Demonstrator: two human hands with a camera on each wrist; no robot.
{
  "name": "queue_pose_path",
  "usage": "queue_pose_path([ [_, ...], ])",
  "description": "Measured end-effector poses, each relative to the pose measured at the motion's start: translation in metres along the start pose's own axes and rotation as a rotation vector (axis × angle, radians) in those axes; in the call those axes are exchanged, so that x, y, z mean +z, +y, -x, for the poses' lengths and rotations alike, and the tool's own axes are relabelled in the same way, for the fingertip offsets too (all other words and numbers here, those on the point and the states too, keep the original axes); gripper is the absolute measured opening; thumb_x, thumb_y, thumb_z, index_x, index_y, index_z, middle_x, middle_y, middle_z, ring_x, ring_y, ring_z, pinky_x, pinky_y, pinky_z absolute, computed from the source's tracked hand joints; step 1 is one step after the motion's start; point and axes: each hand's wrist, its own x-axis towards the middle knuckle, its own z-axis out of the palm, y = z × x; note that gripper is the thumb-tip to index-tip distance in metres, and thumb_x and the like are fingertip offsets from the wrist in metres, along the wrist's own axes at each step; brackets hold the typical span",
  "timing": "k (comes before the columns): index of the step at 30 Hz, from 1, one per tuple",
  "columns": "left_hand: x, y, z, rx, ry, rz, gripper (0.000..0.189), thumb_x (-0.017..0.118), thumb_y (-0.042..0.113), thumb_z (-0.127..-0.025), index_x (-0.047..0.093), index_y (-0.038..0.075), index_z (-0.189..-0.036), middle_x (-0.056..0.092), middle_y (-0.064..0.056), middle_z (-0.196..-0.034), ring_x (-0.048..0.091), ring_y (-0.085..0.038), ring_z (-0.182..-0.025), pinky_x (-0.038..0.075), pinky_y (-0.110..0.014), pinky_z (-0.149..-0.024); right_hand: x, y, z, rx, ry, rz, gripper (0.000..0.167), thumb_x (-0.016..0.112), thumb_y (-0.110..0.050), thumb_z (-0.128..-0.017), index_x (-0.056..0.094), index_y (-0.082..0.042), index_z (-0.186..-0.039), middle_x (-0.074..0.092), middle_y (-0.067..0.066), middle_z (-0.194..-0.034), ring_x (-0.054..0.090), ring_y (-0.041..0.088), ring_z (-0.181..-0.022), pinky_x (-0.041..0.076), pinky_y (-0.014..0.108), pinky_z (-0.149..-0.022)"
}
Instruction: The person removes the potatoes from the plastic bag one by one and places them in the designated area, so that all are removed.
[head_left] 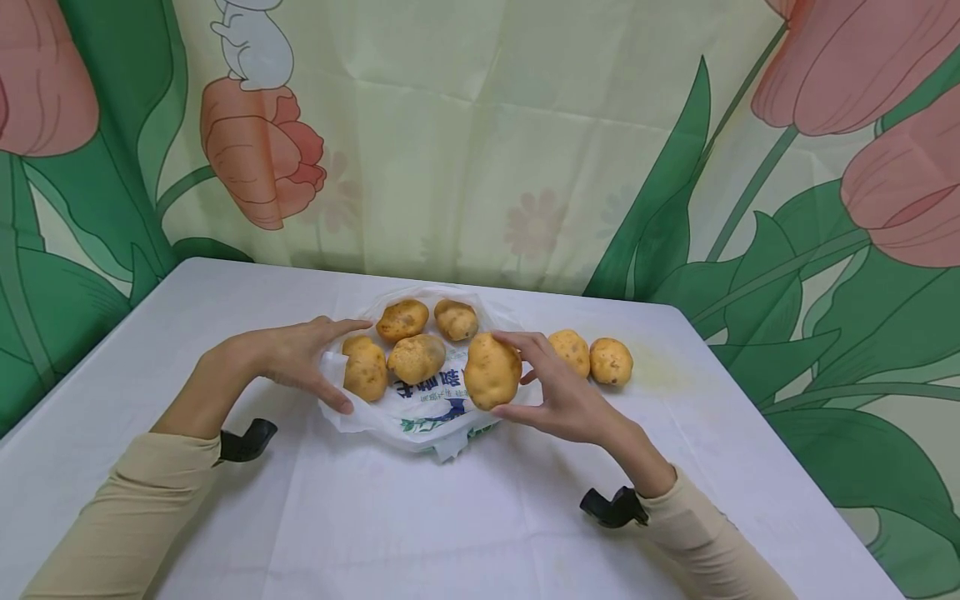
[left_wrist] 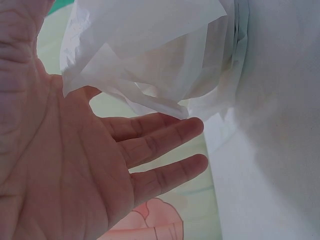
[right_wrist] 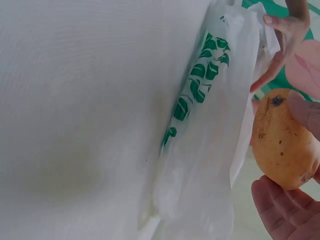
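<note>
A white plastic bag [head_left: 450, 437] with dark blue and green print lies spread on the table. Several potatoes rest on or in it, among them one at the left [head_left: 365, 371] and one in the middle [head_left: 417, 358]. My right hand [head_left: 558, 396] holds another potato [head_left: 491, 372] between thumb and fingers, above the bag's right part; dark specks show on this potato in the right wrist view. At the bag's left edge is my left hand [head_left: 300, 358], fingers spread and holding nothing. In the left wrist view its fingertips [left_wrist: 192, 129] are close to the bag; contact is unclear.
Two more potatoes, one of them outermost [head_left: 611, 362], lie on the white-covered table [head_left: 360, 525] right of the bag, behind my right hand. A curtain [head_left: 450, 167] with tulips hangs behind the table's far edge. Each wrist wears a black mount [head_left: 247, 440].
</note>
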Motion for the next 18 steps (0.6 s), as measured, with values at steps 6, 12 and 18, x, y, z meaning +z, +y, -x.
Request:
queue_pose_path([
  [6, 0.0, 0.0, 0.0, -0.001, -0.003, 0.0, 0.123, 0.088, 0.061, -0.07, 0.02, 0.019, -0.164, 0.039, -0.028, -0.146, 0.04, -0.047, -0.137, 0.036, -0.072, -0.106, -0.006, 0.005, 0.004, 0.03, 0.018, 0.015, 0.091, 0.089, -0.023, -0.082, 0.037, -0.018, -0.156, 0.045, 0.004, -0.15, 0.051, 0.016, -0.116, 0.057, 0.038, -0.087],
  [12, 0.0, 0.001, 0.001, -0.007, -0.006, 0.0, 0.123, 0.088, 0.061, -0.07, 0.02, 0.019, -0.163, 0.038, -0.027, -0.146, 0.04, -0.047, -0.137, 0.036, -0.071, -0.107, -0.012, 0.009, 0.008, 0.042, 0.044, 0.025, 0.091, 0.09, -0.022, -0.081, 0.038, -0.017, -0.156, 0.046, 0.004, -0.15, 0.048, 0.018, -0.121, 0.058, 0.039, -0.086],
  [18, 0.0, 0.001, 0.002, -0.009, -0.009, 0.005, 0.123, 0.088, 0.061, -0.07, 0.02, 0.018, -0.164, 0.037, -0.028, -0.148, 0.038, -0.048, -0.139, 0.035, -0.072, -0.107, -0.017, 0.012, 0.014, 0.082, 0.05, 0.026, 0.091, 0.09, -0.021, -0.081, 0.038, -0.018, -0.156, 0.046, 0.006, -0.149, 0.049, 0.02, -0.125, 0.059, 0.038, -0.087],
])
